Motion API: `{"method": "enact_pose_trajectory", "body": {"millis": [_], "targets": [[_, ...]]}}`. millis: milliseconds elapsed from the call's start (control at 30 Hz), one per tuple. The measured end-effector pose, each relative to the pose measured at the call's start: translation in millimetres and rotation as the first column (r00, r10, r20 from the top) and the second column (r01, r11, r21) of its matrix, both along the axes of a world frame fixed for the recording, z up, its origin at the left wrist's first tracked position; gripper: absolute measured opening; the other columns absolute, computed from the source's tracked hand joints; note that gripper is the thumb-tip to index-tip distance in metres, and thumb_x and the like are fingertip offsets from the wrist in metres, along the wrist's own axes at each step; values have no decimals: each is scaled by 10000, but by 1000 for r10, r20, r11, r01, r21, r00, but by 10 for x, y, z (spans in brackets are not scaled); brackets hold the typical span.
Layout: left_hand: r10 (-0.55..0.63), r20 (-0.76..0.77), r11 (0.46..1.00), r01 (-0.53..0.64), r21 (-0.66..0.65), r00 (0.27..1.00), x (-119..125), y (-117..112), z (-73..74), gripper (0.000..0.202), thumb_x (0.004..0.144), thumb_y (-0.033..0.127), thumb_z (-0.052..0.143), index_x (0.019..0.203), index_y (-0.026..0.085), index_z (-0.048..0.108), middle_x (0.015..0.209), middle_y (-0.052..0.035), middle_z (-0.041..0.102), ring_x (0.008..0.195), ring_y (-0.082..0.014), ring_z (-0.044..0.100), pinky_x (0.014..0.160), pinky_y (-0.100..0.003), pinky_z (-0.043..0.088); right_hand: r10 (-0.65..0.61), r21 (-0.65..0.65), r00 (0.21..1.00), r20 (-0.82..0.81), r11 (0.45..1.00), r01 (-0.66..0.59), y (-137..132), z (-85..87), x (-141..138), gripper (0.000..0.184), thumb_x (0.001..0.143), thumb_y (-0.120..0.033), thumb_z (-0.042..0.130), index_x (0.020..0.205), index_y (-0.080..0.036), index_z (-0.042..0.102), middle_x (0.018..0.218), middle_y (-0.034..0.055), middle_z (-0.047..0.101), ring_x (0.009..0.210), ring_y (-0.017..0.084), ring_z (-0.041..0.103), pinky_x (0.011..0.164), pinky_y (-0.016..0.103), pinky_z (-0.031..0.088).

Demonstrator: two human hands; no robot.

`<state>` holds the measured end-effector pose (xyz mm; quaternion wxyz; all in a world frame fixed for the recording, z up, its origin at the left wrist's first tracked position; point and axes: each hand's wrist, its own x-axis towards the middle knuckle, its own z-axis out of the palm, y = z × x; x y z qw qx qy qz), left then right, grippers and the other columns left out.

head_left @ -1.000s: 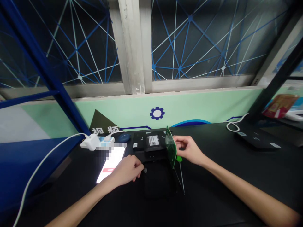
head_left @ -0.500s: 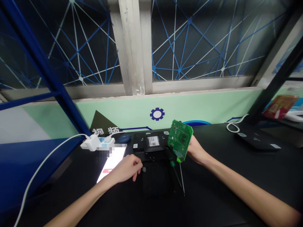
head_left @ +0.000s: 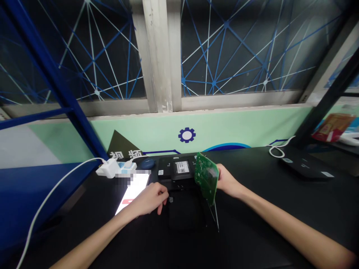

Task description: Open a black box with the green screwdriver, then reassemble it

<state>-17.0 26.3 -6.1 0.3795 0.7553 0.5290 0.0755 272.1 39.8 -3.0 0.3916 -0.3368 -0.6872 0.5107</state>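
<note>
Currently, your right hand [head_left: 228, 182] has its grip pressed on the edge of a green circuit board [head_left: 206, 177], held tilted above the table [head_left: 260, 224], beside a black device casing [head_left: 179, 175]. Your left hand [head_left: 148, 200] rests empty, grip loosely curled, at the edge of a lit smartphone [head_left: 133, 190]. A screwdriver shaft [head_left: 215, 218] lies partly hidden beneath the board.

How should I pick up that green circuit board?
Grip the green circuit board by its edge, coming from the right side, where the right hand holds it now. It is a thin, flat board standing tilted, and its face is covered in tiny parts, so the edge is the safest place.
</note>
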Motion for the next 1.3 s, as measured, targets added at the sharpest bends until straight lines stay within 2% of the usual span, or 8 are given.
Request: {"method": "enact_pose_trajectory", "body": {"millis": [100,233,400,567,733,967,1133,1300], "targets": [[-6,2,1000,6,-18,1000,-12,17,-13,286,856,294,374,654,188,546,475,18,622,334,-99,420,373,-188,335,51,-7,999,17,999,-50,-33,16,-54,207,671,-242,799,707,-142,620,572,-57,513,483,48,395,471,184,336],[-20,6,1000,21,-17,1000,-22,35,-20,307,883,318,368,672,190,550,477,18,617,334,-99,426,365,-183,331,45,72,987,153,996,-57,-62,-36,-92,150,748,-261,736,771,-138,654,518,-80,433,470,53,343,456,191,279],[-23,-14,1000,23,14,1000,-27,26,-28,310,887,315,365,683,191,563,473,24,594,343,-99,438,373,-178,339,35,198,949,314,975,-101,-97,-72,-120,107,750,-234,720,788,-147,670,636,-28,566,511,71,432,465,196,336],[-30,-34,999,31,25,999,-24,18,-30,307,882,313,358,681,193,556,474,26,577,334,-101,440,351,-180,329,-4,321,916,401,937,-137,-118,-90,-150,79,722,-167,700,798,-163,679,786,6,660,555,82,491,499,201,400],[-39,-46,998,41,44,998,-29,31,-51,294,876,291,351,682,189,548,469,32,567,317,-94,443,347,-176,332,-45,386,879,474,908,-162,-136,-95,-159,104,707,-173,700,807,-173,674,774,3,650,598,107,541,532,208,439],[-42,-41,998,44,49,998,-19,26,-51,294,881,309,354,700,184,549,470,34,556,317,-95,449,349,-180,334,-120,491,834,539,849,-195,-177,-36,-175,105,696,-161,695,790,-187,655,780,-4,657,686,133,572,618,229,437],[-25,-66,999,27,19,997,17,3,14,272,866,323,376,699,182,539,471,37,547,318,-90,443,357,-176,337,-135,504,811,569,837,-215,-190,-31,-187,110,693,-169,698,787,-192,647,784,-8,655,708,138,571,631,232,425],[-26,-65,999,29,44,998,14,2,5,273,867,312,362,703,190,543,472,43,549,322,-96,451,362,-184,346,-145,507,806,574,835,-211,-198,-16,-184,104,696,-160,680,786,-195,641,791,-3,651,721,146,575,642,240,424]]}}
